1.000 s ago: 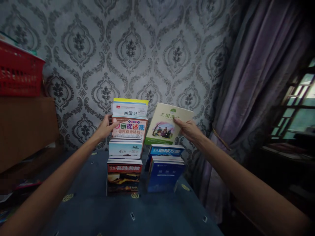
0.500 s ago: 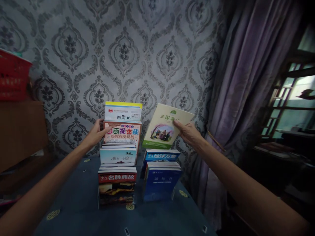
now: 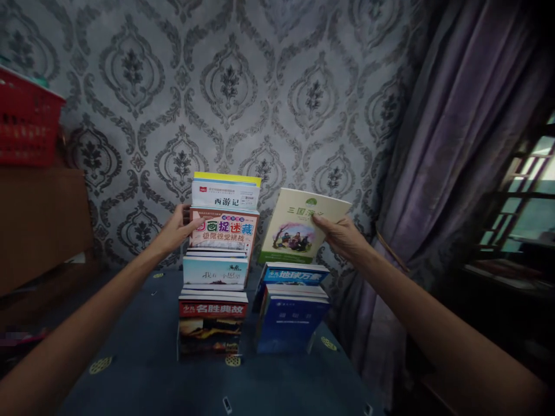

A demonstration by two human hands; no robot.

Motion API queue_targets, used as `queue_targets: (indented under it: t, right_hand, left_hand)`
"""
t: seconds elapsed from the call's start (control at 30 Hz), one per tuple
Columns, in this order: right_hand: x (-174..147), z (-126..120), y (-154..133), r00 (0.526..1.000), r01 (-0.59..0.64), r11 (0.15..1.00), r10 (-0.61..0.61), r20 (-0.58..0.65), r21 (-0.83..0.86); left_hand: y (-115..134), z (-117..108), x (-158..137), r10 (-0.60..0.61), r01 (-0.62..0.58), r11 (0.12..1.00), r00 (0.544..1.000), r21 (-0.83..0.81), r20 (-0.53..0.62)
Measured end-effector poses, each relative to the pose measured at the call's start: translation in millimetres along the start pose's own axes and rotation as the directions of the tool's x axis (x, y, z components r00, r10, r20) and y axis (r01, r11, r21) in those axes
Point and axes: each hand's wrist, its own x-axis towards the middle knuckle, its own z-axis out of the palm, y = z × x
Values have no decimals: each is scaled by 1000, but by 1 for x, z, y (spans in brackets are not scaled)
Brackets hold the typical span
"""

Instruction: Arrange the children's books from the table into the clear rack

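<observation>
At the back of the left row, my left hand (image 3: 177, 225) grips the left edge of a picture puzzle book (image 3: 225, 231) with a colourful title, thumb on its cover and fingers behind. Behind it stand a white book (image 3: 223, 193) and a yellow-edged one. My right hand (image 3: 342, 234) pinches the right side of a cream book (image 3: 295, 231) with a green bottom band, tilted, at the back of the right row. Its lower edge is hidden behind a light-blue-titled book (image 3: 297, 276). A dark blue book (image 3: 292, 323) fronts that row; a red-topped book (image 3: 212, 326) fronts the left one.
Both rows stand on a dark blue tabletop (image 3: 151, 358) near a patterned wall (image 3: 269, 110). At the left a red basket (image 3: 30, 124) sits on a cardboard box (image 3: 43, 225). A purple curtain (image 3: 451, 144) hangs at the right, beside a window.
The view has shifted, so everything sits slightly further right. The cream book in my right hand has come down a little towards the right row. My left hand keeps its hold.
</observation>
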Motion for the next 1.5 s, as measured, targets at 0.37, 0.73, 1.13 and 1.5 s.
queue_targets:
  t: [0.37, 0.73, 1.13, 1.5]
  right_hand:
    - [-11, 3, 14, 996, -71, 997, 73, 53, -36]
    - [-18, 4, 50, 970, -241, 970, 241, 26, 2]
    - [-26, -8, 45, 954, -294, 954, 297, 49, -49]
    - [-34, -2, 33, 932, -332, 942, 319, -175, -50]
  left_hand:
    - [-5, 0, -1, 13, -13, 999, 1000, -47, -14]
    - [-2, -1, -2, 9, -9, 1000, 1000, -6, -18]
    - [-5, -3, -4, 3, -3, 1000, 999, -11, 36]
    - [-13, -16, -27, 33, -32, 987, 999, 160, -8]
